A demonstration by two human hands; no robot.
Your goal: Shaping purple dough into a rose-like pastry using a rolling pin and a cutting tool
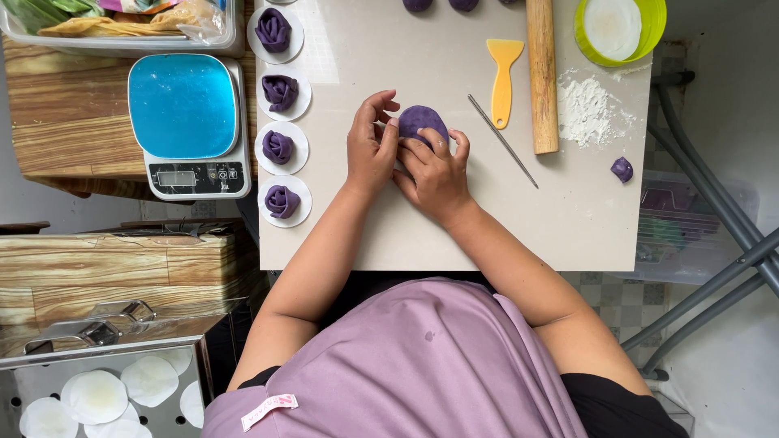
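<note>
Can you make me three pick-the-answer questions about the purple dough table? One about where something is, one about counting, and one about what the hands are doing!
1. Where is the yellow scraper?
A. On the scale
B. Between the thin metal stick and the rolling pin
C. In the green bowl

2. How many purple dough roses on white rounds sit in the column beside the scale?
A. Two
B. Four
C. Seven

3. What are the hands doing?
A. Both touch the purple dough piece
B. Both hold the rolling pin
C. Both rest in the lap

Answers: 1 B, it lies between those two. 2 B, four roses line up. 3 A, left hand and right hand close around it.
</note>
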